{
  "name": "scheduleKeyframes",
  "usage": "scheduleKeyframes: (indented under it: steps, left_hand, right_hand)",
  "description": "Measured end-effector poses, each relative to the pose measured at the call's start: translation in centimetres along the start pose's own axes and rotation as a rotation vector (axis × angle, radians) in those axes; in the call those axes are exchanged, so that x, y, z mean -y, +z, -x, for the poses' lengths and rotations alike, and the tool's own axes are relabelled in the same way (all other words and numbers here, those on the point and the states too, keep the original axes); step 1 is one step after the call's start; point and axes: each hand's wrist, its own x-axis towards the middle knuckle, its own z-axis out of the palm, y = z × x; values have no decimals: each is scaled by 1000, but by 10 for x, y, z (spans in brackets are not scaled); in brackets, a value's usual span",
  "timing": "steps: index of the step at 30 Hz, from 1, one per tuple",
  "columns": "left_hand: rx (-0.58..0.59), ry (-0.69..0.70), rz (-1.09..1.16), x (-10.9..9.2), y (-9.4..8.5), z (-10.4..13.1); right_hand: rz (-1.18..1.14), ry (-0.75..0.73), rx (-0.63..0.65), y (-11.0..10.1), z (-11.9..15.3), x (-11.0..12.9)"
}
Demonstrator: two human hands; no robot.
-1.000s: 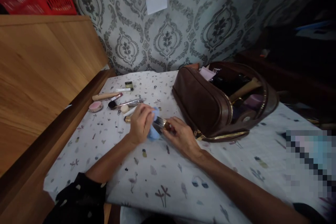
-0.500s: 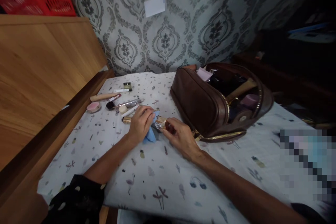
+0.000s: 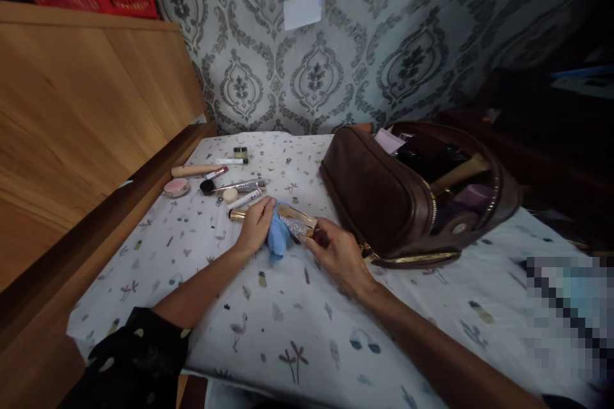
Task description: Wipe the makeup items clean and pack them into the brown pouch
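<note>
My left hand [image 3: 256, 227] is closed on a light blue cloth [image 3: 278, 236] that hangs below its fingers. My right hand [image 3: 338, 252] pinches a silver glittery handle [image 3: 296, 227] by its right end, where a dark reddish part shows among the fingers. The handle's left end meets the cloth and is partly covered by it. Just behind the handle is a gold-toned slim piece [image 3: 295, 213]; whether it is held or lying there I cannot tell. A gold-capped tube [image 3: 237, 215] shows left of my left hand, partly hidden by it.
On the patterned tablecloth [image 3: 192, 307] lie a makeup brush [image 3: 208, 187], white tube [image 3: 244, 198], pink compact [image 3: 176, 187], wooden-coloured handle [image 3: 196, 170] and small jar [image 3: 240, 154]. An unzipped brown cosmetic bag [image 3: 369, 198] stands right. A wooden panel [image 3: 96, 70] borders the left.
My right hand has drawn slightly right, and more of the glittery handle shows beside the cloth. The cloth hangs more openly from my left hand. The view has shifted a little left.
</note>
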Motion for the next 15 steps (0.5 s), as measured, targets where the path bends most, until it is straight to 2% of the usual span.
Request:
scheduleKeyframes:
  steps: [4, 8, 11, 15]
  left_hand:
    - [-8, 42, -8, -6, 1, 3]
    - [-15, 179, -118, -15, 2, 7]
    - [-23, 286, -173, -21, 3, 9]
    - [-32, 315, -220, -23, 3, 10]
  right_hand:
    - [-21, -81, -28, 1, 2, 0]
    - [99, -171, -116, -2, 4, 4]
    - [153, -172, -143, -6, 5, 9]
    - [77, -157, -130, -8, 6, 10]
